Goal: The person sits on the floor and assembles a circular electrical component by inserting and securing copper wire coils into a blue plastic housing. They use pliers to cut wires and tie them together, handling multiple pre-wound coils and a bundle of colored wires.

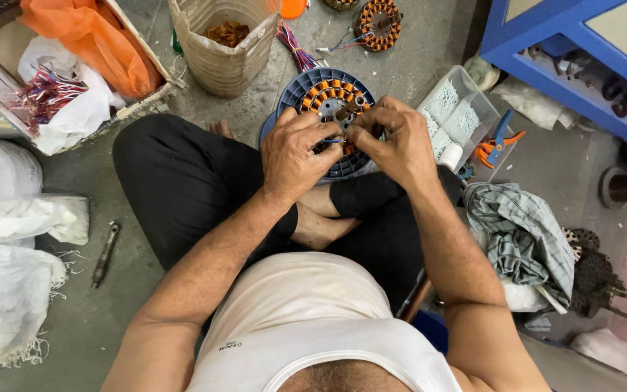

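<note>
I sit cross-legged on a grey floor. A round motor stator (326,96) with orange copper coils rests on a blue ribbed disc (300,83) in front of my legs. My left hand (295,156) and my right hand (393,141) meet over its near edge. Both pinch a thin blue wire (333,141) that runs between their fingertips. The hands hide the near half of the stator.
A woven basket (223,43) stands behind the stator, and a second stator (377,23) with loose wires lies further back. A clear plastic box (459,116), orange-handled pliers (498,141), a checked cloth (520,236), white sacks (5,239) and a blue cabinet (575,51) surround me.
</note>
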